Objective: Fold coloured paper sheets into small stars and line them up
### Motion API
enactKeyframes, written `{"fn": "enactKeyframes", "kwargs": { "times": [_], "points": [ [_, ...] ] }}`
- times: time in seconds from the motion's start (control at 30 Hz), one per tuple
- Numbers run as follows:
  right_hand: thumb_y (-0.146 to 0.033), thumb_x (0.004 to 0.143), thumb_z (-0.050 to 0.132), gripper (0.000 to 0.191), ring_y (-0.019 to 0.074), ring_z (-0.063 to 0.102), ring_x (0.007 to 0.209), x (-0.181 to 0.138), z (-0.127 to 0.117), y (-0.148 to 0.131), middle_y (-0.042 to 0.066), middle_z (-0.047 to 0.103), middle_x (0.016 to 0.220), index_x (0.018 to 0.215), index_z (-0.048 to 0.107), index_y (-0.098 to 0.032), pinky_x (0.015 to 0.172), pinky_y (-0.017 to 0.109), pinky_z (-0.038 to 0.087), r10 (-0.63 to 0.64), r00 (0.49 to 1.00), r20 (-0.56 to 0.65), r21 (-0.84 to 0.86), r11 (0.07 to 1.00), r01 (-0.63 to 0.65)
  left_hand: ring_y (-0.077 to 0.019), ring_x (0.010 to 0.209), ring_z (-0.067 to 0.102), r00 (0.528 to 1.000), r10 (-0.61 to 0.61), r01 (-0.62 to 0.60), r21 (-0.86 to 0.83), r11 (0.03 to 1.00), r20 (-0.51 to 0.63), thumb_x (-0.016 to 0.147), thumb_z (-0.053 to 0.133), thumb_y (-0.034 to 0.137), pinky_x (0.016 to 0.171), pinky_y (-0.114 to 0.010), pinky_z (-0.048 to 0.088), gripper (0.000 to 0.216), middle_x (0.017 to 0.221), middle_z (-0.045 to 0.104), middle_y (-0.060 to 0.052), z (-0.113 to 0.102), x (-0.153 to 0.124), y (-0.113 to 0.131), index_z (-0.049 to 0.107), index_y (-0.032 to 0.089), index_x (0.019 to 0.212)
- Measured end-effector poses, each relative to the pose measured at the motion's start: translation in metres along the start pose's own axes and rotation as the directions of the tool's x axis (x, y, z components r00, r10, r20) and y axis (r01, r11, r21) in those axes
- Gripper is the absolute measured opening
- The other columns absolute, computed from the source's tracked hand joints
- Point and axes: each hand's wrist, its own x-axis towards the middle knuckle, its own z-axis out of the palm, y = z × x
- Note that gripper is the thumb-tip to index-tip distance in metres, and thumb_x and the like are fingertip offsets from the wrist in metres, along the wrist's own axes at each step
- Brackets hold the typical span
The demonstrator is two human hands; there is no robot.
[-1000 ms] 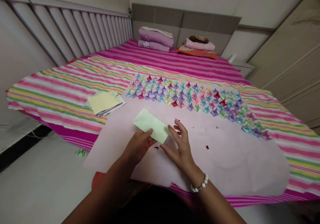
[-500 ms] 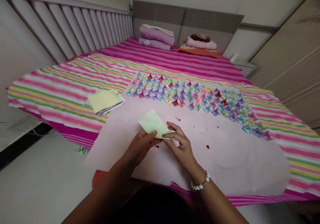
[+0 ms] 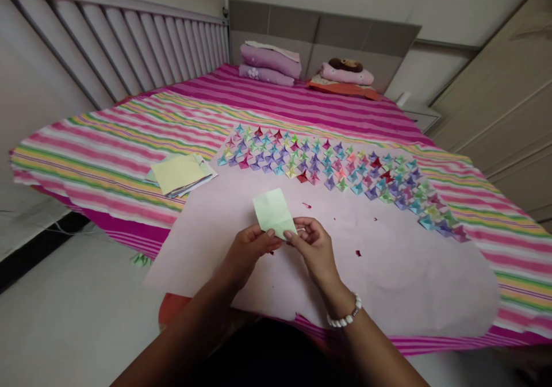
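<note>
We see soft, even daylight over the bed (image 3: 129, 140), with no hard shadows and no glare; its source stays out of view. The pale sheet (image 3: 388, 260) looks slightly washed out. The foreground is dim: the forearms and the dark shape at the bottom edge lose detail. Straight lines bow strongly toward the edges (a wide lens), and the rail (image 3: 129, 48) fans outward. Focus holds at centre; the corners are softer.
</note>
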Motion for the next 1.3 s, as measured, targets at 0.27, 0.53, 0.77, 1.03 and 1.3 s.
{"fn": "enactKeyframes", "kwargs": {
  "times": [0.27, 0.53, 0.77, 1.03, 1.3],
  "points": [
    [-0.035, 0.067, 0.079, 0.023, 0.0092, 0.05, 0.047, -0.003, -0.0002, 0.0006, -0.003, 0.061, 0.052, 0.065, 0.064, -0.018, 0.051, 0.023, 0.04, 0.119, 0.99, 0.071, 0.006, 0.993, -0.119, -0.0153, 0.074, 0.061, 0.99, 0.1, -0.085, 0.146, 0.986, -0.099, 0.076, 0.07, 0.037, 0.077, -0.03, 0.049, 0.025, 0.077, 0.069, -0.003, 0.0011, 0.0009, 0.0017, 0.072, 0.014, 0.084],
    [-0.032, 0.063, 0.082, 0.018, 0.0137, 0.06, 0.064, -0.0001, 0.001, -0.0023, 0.0, 0.069, 0.069, 0.073, 0.072, -0.02, 0.065, 0.027, 0.047, 0.123, 0.988, 0.098, 0.131, 0.982, -0.135, -0.0144, 0.066, 0.059, 0.973, 0.205, -0.171, 0.274, 0.946, -0.103, 0.069, 0.074, 0.035, 0.063, -0.026, 0.048, 0.023, 0.069, 0.065, 0.0, 0.0033, 0.0014, 0.0058, 0.063, 0.015, 0.076],
    [-0.032, 0.067, 0.08, 0.024, 0.0179, 0.064, 0.075, -0.004, 0.0041, 0.001, 0.002, 0.073, 0.081, 0.087, 0.074, -0.021, 0.076, 0.032, 0.05, 0.134, 0.983, 0.129, 0.14, 0.978, -0.152, -0.0146, 0.08, 0.062, 0.885, 0.442, -0.393, 0.27, 0.879, -0.15, 0.07, 0.075, 0.021, 0.075, -0.026, 0.05, 0.03, 0.087, 0.067, -0.002, 0.001, 0.0007, -0.0003, 0.063, 0.02, 0.097],
    [-0.03, 0.07, 0.078, 0.024, 0.0194, 0.066, 0.078, -0.0035, 0.0047, -0.0013, 0.003, 0.075, 0.088, 0.093, 0.074, -0.022, 0.08, 0.036, 0.051, 0.087, 0.99, 0.107, 0.156, 0.982, -0.103, -0.0154, 0.077, 0.059, 0.898, 0.416, -0.349, 0.34, 0.873, -0.147, 0.068, 0.076, 0.023, 0.07, -0.027, 0.051, 0.029, 0.086, 0.067, -0.002, 0.0027, -0.0006, 0.0005, 0.073, 0.023, 0.097],
    [-0.03, 0.068, 0.079, 0.018, 0.0148, 0.06, 0.065, -0.0003, 0.0037, -0.0027, 0.0, 0.07, 0.073, 0.081, 0.072, -0.02, 0.064, 0.028, 0.049, 0.066, 0.993, 0.103, 0.103, 0.992, -0.076, -0.0172, 0.081, 0.061, 0.892, 0.44, -0.383, 0.339, 0.859, -0.106, 0.068, 0.074, 0.024, 0.067, -0.026, 0.051, 0.007, 0.088, 0.065, -0.005, 0.0024, 0.0002, 0.0042, 0.075, 0.021, 0.075]
  ]
}}
